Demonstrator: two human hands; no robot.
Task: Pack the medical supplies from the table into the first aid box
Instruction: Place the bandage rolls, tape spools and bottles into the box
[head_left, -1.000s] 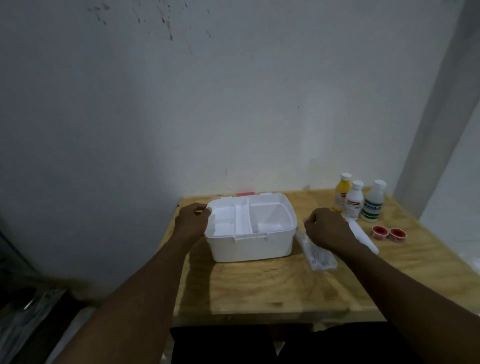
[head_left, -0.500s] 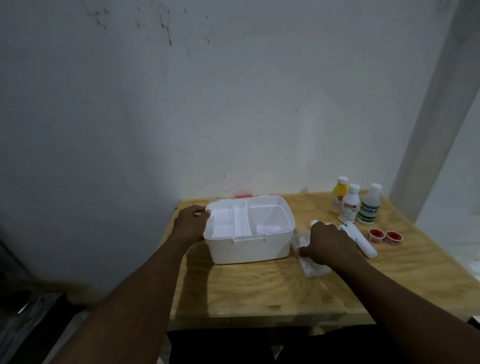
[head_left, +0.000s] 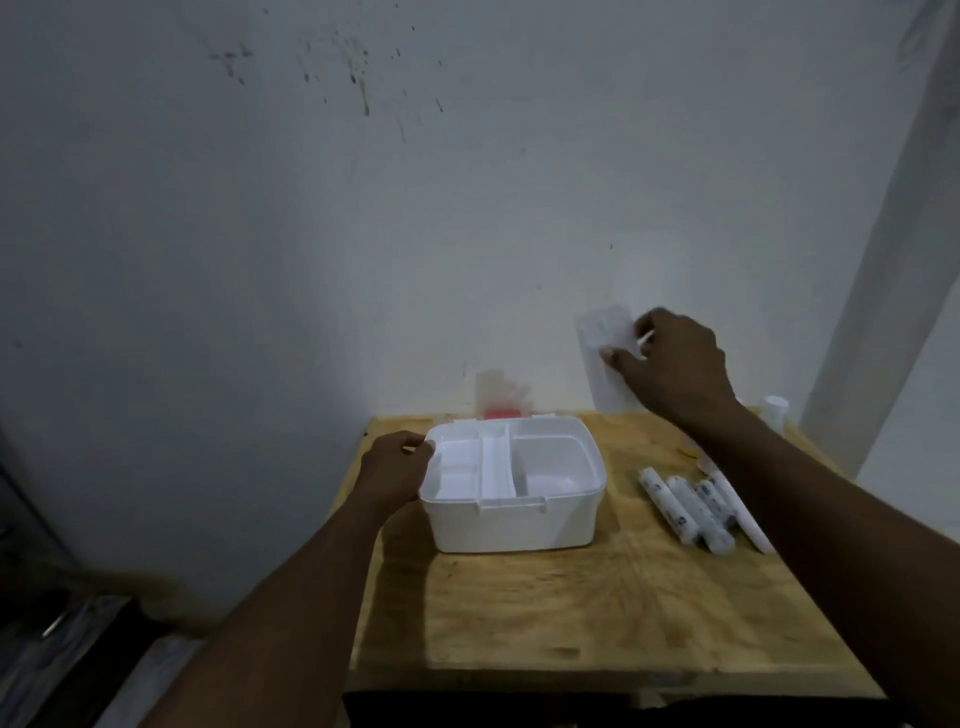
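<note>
Before a stained grey wall (head_left: 415, 208), a person stood at a wooden bench (head_left: 571, 613) and worked at packing an open white first aid box (head_left: 514, 525), which sat near the bench's back left corner. Its divided compartments showed only bare white plastic. The left hand (head_left: 395, 465) steadied the box, fingers curled over its left rim. The right hand (head_left: 675, 364) was held high above the bench, to the right of the box and well clear of it, with fingers and thumb pinching a flat, clear packet (head_left: 605, 358) that hung against the wall. Its contents were too blurred to make out. Several white rolls (head_left: 685, 506) with dark print lay side by side on the bench to the right of the box, not touching it. The white cap of a bottle (head_left: 775, 410) showed past the right forearm at the back edge. Packing appeared to have barely begun, with the packet likely the first item on its way in. The next move would call for carrying it left and down over the box, then letting it go flat in the wide right compartment.
</note>
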